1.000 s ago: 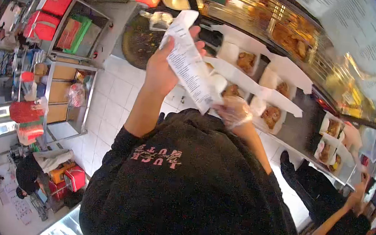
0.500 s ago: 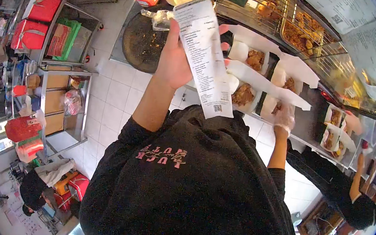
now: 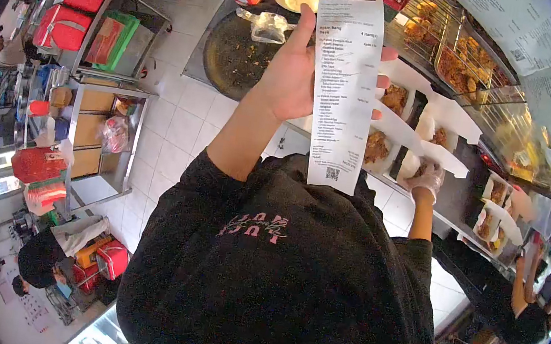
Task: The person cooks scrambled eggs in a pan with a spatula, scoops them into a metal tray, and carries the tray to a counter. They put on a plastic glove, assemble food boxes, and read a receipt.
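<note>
My left hand [image 3: 295,77] holds up a long printed receipt [image 3: 341,97], thumb on its left edge and fingertips showing past its right edge. A QR code is at the receipt's lower end. My right hand [image 3: 425,179], in a clear plastic glove, reaches into an open white takeaway box [image 3: 414,150]. Its fingers curl over the fried chicken [image 3: 422,168] there and are partly hidden. Beside it stand more open boxes with chicken pieces [image 3: 377,147], partly behind the receipt.
A round dark board [image 3: 235,55] with crumbs lies at the upper left, a clear plastic scoop [image 3: 267,26] over it. Fried chicken fills racks in a display case [image 3: 470,65]. Further right, a co-worker in black [image 3: 484,276] stands by other boxes [image 3: 491,225]. Another person [image 3: 42,256] is at lower left.
The receipt has swung from a slant to nearly upright and shifted right with my left hand. My right hand stays at the same box, fingers more curled. The whole view has shifted slightly.
</note>
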`<state>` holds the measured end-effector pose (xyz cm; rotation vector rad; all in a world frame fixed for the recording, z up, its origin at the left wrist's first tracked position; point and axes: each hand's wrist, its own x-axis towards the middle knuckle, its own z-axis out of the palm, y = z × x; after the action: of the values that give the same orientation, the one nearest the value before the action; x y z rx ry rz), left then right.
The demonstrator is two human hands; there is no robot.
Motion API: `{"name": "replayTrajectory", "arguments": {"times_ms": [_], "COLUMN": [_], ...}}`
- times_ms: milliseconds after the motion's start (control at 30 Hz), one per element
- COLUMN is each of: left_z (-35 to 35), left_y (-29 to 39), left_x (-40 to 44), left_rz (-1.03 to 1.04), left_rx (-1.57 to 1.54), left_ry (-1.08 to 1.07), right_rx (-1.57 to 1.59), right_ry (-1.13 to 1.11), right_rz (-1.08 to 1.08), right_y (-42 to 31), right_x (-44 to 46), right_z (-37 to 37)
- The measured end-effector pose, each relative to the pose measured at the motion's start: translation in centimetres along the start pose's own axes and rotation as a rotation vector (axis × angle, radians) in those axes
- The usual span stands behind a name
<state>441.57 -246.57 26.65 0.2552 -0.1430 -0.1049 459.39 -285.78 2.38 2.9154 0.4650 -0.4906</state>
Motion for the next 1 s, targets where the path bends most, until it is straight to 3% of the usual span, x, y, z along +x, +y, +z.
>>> {"name": "replayTrajectory", "arguments": {"times_ms": [67, 133, 233, 400, 533, 767, 833, 1000], "left_z": [0.0, 0.2, 0.1, 0.2, 0.5, 0.2, 0.1, -0.1], "left_y": [0.1, 0.5, 0.7, 0.7, 1.1, 1.3, 1.4, 1.7], "left_x": [0.0, -0.2, -0.5, -0.8, -1.4, -1.4, -1.5, -1.3], "left_rz": [0.006, 0.011, 0.024, 0.021, 0.029, 0.034, 0.037, 0.015], "left_rx": [0.029, 0.056, 0.117, -0.005, 0.086, 0.146, 0.153, 0.122], "left_ry": [-0.003, -0.008, 0.021, -0.068, 0.004, 0.067, 0.066, 0.045], "right_rx": [0.092, 0.205, 0.249, 0.135, 0.078, 0.189, 0.208, 0.161], "right_ry": [0.023, 0.262, 0.119, 0.015, -0.008, -0.006, 0.17, 0.268], "right_rz": [0.045, -0.127, -0.007, 0.062, 0.087, 0.147, 0.108, -0.077], "right_y": [0.5, 0.8, 3.7, 2.7, 2.2, 4.5, 4.6, 4.8], "right_x": [-0.2, -0.8, 2.4, 1.8, 1.6, 3.7, 4.1, 2.9], "right_z": [0.8, 0.8, 6.4, 4.7, 4.6, 8.1, 9.3, 6.1]}}
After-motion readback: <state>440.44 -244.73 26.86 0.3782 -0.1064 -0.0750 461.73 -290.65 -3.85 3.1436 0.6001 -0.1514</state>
